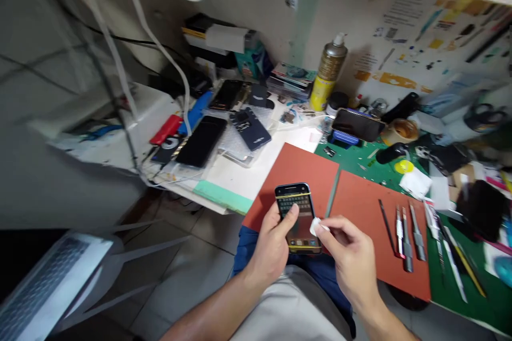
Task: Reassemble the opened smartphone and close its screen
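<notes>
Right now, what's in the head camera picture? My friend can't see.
The left hand holds a dark rectangular phone, its screen lit; the right hand pinches a small white wad by its edge. Nearby are a flat reddish-brown mat, slim metal tools and a tall gold and yellow can.

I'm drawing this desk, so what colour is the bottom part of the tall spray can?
The tall spray can's bottom part is bright yellow, best seen in the head view.

The silver laptop with dark keys (60, 272) is blurred and cut off by the left edge, the white cloth-like piece (315, 227) is partly hidden by the right hand's fingers (326, 226), and the printing on the wall's pale paper sheets (410, 10) is too small to read
</notes>
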The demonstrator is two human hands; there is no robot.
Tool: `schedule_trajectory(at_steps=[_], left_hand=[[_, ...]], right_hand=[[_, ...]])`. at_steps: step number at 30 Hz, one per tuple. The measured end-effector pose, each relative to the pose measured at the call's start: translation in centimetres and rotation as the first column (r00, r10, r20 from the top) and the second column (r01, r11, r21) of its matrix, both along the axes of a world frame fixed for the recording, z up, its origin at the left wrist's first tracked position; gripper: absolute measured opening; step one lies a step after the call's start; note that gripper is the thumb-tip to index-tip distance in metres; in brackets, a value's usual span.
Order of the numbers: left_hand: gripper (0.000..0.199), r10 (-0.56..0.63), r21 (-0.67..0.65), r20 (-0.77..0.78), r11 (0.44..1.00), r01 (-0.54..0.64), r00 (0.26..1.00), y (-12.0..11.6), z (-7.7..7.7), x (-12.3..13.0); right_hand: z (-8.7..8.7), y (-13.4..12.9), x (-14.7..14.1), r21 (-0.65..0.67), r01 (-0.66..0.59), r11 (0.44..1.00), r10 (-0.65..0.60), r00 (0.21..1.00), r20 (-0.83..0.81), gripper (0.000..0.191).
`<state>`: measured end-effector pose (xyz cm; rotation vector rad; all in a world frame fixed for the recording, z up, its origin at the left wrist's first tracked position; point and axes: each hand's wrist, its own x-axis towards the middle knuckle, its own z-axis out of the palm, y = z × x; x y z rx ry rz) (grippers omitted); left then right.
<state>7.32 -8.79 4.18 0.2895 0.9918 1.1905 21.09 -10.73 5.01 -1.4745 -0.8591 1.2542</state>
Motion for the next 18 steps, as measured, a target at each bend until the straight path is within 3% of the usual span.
schedule_trajectory(at_steps=[3, 7, 10, 14, 18], left_hand=[[0.044, -0.021, -0.034, -0.028, 0.999, 0.020, 0.999, 0.2, 0.2, -0.2], [0.047, -0.028, -0.089, -0.004, 0.996, 0.028, 1.000, 0.5, 0.5, -0.3], [0.048, -0.065, -0.062, -0.016, 0.996, 0.064, 0.998, 0.2, 0.5, -0.1], [0.049, -0.109, -0.074, -0.025, 0.992, 0.107, 0.994, -0.2, 0.6, 0.5], [0.056, -0.110, -0.166, -0.009, 0.980, 0.107, 0.994, 0.1, 1.2, 0.6]], right_hand=[[0.4, 0.4, -0.2, 0.044, 0.009, 0.999, -0.008, 0.999, -0.035, 0.026], [0.6, -0.5, -0.1, 0.006, -0.035, 0.999, 0.035, 0.999, 0.012, 0.025], [1.1, 0.4, -0.3, 0.020, 0.007, 1.000, -0.007, 1.000, 0.005, 0.024], [1.7, 2.1, 0.5, 0.028, 0.097, 0.995, -0.093, 0.987, -0.128, 0.024], [1.5, 0.1, 2.6, 0.018, 0.095, 0.995, -0.091, 0.987, -0.133, 0.022]])
